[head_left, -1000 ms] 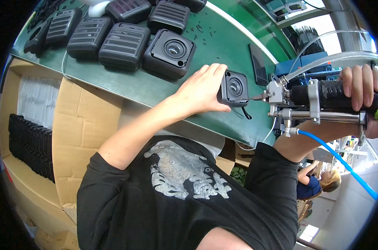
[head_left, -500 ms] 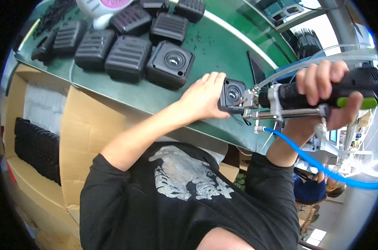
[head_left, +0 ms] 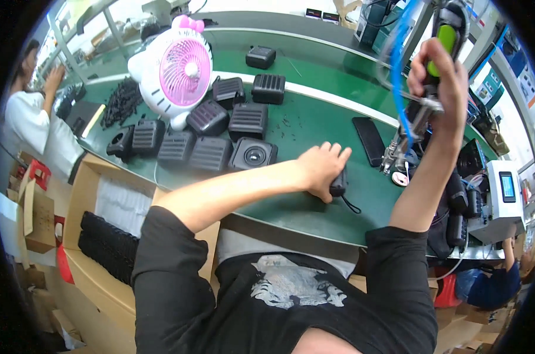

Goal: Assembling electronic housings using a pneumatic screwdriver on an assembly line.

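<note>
My left hand point(head_left: 321, 170) lies flat over a small black speaker housing point(head_left: 338, 185) on the green work surface point(head_left: 314, 124), pressing it down; a thin black cord trails from it. My right hand point(head_left: 438, 82) is raised above the bench and grips a black pneumatic screwdriver point(head_left: 441, 44) with a green lever, tip pointing down toward the bench. A blue air hose point(head_left: 397, 71) curls off the tool.
Several black ribbed speaker housings point(head_left: 208, 133) lie in rows left of my hand, behind them a pink and white desk fan point(head_left: 176, 71). A black phone point(head_left: 369, 140) lies flat nearby. A cardboard box point(head_left: 96, 236) with black parts sits below the bench. Another person point(head_left: 25, 124) works far left.
My right hand has lifted the screwdriver up and away from the housing. My left hand now covers the housing instead of holding it at its edge. The view has tilted upward.
</note>
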Demonstrator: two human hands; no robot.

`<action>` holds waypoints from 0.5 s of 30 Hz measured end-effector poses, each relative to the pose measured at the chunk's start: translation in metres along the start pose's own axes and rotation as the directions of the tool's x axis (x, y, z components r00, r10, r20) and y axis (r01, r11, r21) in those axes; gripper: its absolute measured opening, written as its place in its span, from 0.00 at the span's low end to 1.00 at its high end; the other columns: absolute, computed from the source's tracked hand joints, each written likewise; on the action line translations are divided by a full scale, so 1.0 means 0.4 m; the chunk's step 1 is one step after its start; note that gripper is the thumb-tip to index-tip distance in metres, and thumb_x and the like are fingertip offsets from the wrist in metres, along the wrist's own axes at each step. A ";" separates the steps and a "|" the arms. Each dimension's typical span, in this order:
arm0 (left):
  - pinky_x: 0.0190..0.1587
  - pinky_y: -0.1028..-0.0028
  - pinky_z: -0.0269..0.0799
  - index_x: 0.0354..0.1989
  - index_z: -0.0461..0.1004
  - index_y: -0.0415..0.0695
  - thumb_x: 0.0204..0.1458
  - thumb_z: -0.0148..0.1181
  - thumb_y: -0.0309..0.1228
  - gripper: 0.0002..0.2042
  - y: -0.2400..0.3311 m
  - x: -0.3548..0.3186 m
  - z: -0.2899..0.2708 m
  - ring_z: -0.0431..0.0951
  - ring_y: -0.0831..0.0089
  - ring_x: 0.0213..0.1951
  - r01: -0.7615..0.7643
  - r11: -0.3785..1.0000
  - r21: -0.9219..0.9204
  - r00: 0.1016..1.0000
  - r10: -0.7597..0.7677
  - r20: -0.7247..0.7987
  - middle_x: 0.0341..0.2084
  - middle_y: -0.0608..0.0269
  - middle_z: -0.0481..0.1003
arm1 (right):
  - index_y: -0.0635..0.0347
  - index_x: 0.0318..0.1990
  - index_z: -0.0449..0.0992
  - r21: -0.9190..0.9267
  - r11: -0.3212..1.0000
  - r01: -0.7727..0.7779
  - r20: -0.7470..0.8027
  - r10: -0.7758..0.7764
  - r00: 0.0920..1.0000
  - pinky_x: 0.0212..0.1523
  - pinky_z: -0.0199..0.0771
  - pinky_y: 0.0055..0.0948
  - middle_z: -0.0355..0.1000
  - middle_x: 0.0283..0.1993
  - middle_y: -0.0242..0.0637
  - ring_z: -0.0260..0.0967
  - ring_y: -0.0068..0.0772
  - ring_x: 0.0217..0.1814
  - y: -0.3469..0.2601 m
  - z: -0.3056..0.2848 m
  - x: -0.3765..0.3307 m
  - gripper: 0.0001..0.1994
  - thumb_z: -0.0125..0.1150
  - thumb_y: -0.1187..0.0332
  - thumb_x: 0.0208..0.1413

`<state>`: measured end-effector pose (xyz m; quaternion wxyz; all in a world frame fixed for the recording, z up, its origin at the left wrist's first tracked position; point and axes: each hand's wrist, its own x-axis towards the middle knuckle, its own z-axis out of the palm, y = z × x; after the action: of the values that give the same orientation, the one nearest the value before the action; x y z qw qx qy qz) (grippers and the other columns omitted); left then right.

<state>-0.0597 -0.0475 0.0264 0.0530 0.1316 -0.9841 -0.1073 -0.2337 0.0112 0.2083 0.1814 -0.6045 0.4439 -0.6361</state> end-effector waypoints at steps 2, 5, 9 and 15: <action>0.55 0.58 0.71 0.63 0.56 0.32 0.24 0.75 0.39 0.52 -0.045 0.015 -0.079 0.68 0.46 0.53 0.042 0.998 0.039 0.998 -0.040 -0.047 0.49 0.41 0.67 | 0.63 0.36 0.70 -0.065 0.998 0.006 -0.123 -0.014 0.992 0.18 0.59 0.20 0.66 0.22 0.31 0.62 0.19 0.17 0.030 0.007 -0.012 0.18 0.63 0.54 0.60; 0.56 0.58 0.71 0.62 0.57 0.35 0.25 0.75 0.37 0.49 -0.165 0.120 -0.151 0.67 0.44 0.55 0.004 0.998 0.061 0.979 0.008 -0.203 0.50 0.41 0.65 | 0.65 0.38 0.71 0.016 1.000 0.013 -0.151 -0.010 0.989 0.18 0.60 0.19 0.66 0.22 0.31 0.63 0.20 0.17 0.077 -0.017 -0.021 0.20 0.65 0.54 0.58; 0.61 0.59 0.67 0.61 0.57 0.30 0.30 0.73 0.43 0.49 -0.359 0.350 -0.169 0.67 0.43 0.57 -0.127 0.990 -0.067 0.861 0.076 -0.502 0.54 0.37 0.64 | 0.63 0.32 0.75 0.008 0.991 0.134 -0.146 -0.132 0.980 0.20 0.62 0.18 0.68 0.20 0.28 0.65 0.17 0.18 0.113 0.014 0.010 0.18 0.70 0.56 0.53; 0.60 0.59 0.68 0.59 0.59 0.34 0.34 0.73 0.50 0.46 -0.498 0.662 -0.070 0.70 0.46 0.57 0.035 0.995 0.094 0.862 0.018 -0.507 0.57 0.40 0.67 | 0.68 0.43 0.77 0.074 0.984 0.159 -0.089 -0.153 0.984 0.39 0.73 0.21 0.76 0.32 0.31 0.72 0.18 0.34 0.140 0.048 0.020 0.21 0.78 0.65 0.46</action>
<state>-0.2610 -0.3123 0.0289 0.3029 0.1620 -0.9389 -0.0197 -0.2344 -0.0317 0.1668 0.1366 -0.6027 0.3763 -0.6903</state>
